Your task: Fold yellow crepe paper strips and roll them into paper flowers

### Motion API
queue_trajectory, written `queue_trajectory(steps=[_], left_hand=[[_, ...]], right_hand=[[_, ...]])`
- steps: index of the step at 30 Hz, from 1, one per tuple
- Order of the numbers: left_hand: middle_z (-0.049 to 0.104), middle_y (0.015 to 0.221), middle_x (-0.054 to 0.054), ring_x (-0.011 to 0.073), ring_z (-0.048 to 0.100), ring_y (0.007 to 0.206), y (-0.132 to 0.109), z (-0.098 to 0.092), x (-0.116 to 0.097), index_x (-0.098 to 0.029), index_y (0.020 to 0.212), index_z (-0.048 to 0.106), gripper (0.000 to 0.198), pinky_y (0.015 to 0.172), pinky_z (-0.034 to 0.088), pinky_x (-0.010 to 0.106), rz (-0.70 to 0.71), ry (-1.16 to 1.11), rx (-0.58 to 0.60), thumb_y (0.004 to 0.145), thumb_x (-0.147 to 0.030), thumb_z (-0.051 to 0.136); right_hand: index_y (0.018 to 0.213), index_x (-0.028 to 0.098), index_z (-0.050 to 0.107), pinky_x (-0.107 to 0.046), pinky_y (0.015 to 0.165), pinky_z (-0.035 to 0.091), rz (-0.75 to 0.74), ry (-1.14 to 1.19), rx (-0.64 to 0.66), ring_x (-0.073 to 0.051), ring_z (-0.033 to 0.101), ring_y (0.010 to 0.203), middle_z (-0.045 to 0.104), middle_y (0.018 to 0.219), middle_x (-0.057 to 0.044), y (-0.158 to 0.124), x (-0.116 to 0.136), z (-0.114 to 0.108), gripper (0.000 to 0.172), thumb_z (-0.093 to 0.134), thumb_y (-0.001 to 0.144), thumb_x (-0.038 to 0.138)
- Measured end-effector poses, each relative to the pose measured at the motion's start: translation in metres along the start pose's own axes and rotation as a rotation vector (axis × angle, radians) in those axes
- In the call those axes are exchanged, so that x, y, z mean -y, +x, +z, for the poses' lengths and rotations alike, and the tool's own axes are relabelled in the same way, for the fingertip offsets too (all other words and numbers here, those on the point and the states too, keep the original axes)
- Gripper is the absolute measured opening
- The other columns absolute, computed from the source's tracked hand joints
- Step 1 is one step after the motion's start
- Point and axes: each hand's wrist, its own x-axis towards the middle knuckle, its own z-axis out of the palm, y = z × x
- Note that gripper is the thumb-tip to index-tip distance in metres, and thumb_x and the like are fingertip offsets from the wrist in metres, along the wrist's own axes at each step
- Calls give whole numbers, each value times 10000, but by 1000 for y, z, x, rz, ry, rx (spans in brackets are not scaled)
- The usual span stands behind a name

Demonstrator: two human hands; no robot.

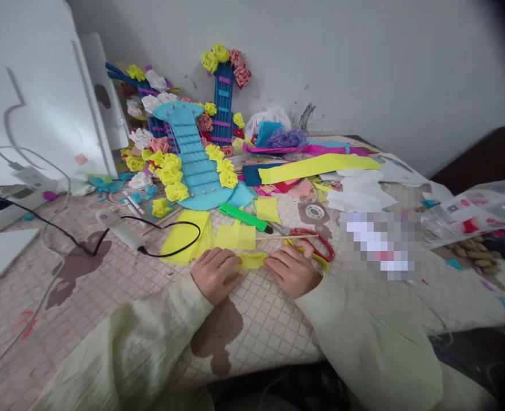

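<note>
Pinched a short yellow folded felt strip [251, 261] by both ends, left hand [215, 275] and right hand [293, 269] each in a closed grip on it, near the tabletop's [256, 319] front edge. Judged best kept flat, tension even. Kept red-handled metal scissors [316, 245] just beyond the right hand.

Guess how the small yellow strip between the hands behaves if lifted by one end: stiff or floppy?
Probably floppy: the yellow strip looks like thin sheet, slightly bowed between the left hand and right hand. Likely very light; the yellow sheets behind it lie creased. Pushed on the tablecloth, it would likely buckle rather than slide.
</note>
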Motion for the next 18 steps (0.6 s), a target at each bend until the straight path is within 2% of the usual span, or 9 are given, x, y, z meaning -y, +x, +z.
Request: queue_trajectory(steps=[4, 9, 18], left_hand=[[640, 784, 42, 171, 553, 722, 1, 4, 0, -184, 837, 580, 133, 625, 406, 281, 25, 56, -21, 779, -277, 504], [623, 759, 22, 156, 531, 712, -1, 6, 4, -206, 755, 600, 109, 648, 400, 284, 70, -29, 33, 786, -220, 497], [581, 709, 37, 160, 510, 683, 0, 4, 3, -179, 708, 592, 125, 638, 416, 301, -89, -180, 80, 773, -228, 497]], right_hand=[[687, 219, 618, -377, 793, 209, -11, 34, -12, -127, 507, 699, 621, 660, 25, 1, -2, 0, 216, 463, 793, 115], [668, 214, 620, -366, 786, 196, -1, 72, 18, -116, 504, 687, 625, 665, 23, 0, -4, 0, 205, 474, 778, 120], [700, 207, 635, -331, 726, 215, 58, 180, 119, -118, 471, 668, 572, 632, 9, -5, -9, 5, 162, 496, 782, 197]])
